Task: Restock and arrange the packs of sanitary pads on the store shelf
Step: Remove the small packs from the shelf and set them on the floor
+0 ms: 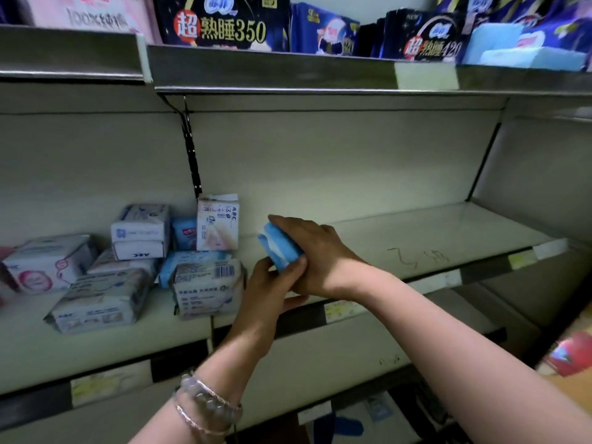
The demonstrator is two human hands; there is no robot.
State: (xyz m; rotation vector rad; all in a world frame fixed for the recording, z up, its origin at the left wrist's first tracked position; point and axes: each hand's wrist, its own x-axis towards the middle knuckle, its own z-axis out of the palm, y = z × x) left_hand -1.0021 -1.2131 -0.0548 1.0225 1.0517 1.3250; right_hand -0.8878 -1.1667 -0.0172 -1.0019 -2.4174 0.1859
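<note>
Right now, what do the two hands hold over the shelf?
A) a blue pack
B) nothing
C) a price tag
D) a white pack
A: the left hand and the right hand both grip one blue pack, just in front of the bare part of the shelf.

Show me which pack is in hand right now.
The blue pack, gripped between the left hand and the right hand; the other packs lie on the shelf.
</note>
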